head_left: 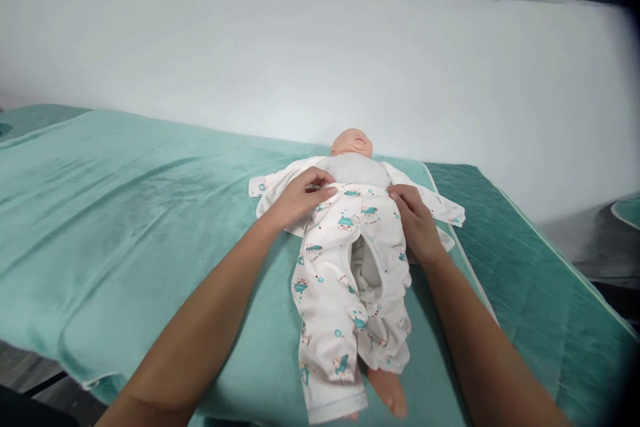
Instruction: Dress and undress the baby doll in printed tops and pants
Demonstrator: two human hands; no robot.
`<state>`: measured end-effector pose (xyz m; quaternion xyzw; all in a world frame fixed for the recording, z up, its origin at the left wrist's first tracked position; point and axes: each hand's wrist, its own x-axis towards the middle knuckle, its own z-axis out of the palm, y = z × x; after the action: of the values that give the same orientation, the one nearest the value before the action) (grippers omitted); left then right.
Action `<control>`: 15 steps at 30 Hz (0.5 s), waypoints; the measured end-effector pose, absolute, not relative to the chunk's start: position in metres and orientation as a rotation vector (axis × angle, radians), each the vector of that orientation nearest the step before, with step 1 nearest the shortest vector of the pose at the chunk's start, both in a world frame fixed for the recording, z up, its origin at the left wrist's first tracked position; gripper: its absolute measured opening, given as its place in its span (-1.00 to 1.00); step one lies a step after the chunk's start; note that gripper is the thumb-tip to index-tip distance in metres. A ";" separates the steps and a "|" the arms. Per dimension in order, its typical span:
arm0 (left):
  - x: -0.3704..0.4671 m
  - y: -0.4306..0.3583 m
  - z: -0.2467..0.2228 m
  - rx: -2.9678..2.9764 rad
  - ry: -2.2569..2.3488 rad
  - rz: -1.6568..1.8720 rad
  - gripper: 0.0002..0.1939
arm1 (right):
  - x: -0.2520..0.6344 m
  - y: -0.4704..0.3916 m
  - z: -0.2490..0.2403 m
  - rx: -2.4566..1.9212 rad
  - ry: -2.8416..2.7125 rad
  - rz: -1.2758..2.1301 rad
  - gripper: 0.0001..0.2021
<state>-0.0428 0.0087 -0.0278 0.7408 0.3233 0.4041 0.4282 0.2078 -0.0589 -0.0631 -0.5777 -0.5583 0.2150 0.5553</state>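
A baby doll lies on its back, head toward the wall and feet toward me. White baby trousers with teal and orange prints cover its legs, with an open slit at the crotch. Beneath the grey torso a white baby top is spread open, its sleeves out to both sides. At the left of the waistband my left hand pinches the cloth between thumb and fingers. My right hand grips the waistband's right side, its fingertips partly hidden. One bare foot shows below the right trouser leg.
A light teal sheet covers the bed under the doll. To the right lies a darker green quilted pad with a pale edge. A white wall rises behind the bed. Grey floor shows at the lower left.
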 end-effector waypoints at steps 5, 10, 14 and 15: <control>-0.043 0.008 -0.028 1.864 0.795 1.026 -0.79 | 0.203 -0.061 -0.061 -1.350 -1.326 0.552 -0.63; -0.039 0.011 -0.027 1.942 0.905 1.001 -0.81 | 0.203 -0.057 -0.054 -1.379 -1.403 0.653 -0.58; -0.028 0.026 -0.025 2.009 1.067 0.996 -0.82 | 0.200 -0.051 -0.049 -1.395 -1.462 0.673 -0.60; -0.025 0.031 -0.025 2.015 1.079 0.973 -0.82 | 0.200 -0.050 -0.049 -1.401 -1.462 0.684 -0.60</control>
<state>-0.0253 0.0308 -0.0245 0.7676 0.4111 0.3709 0.3229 0.1997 -0.0500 -0.0493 -0.5745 -0.5996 0.2807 0.4813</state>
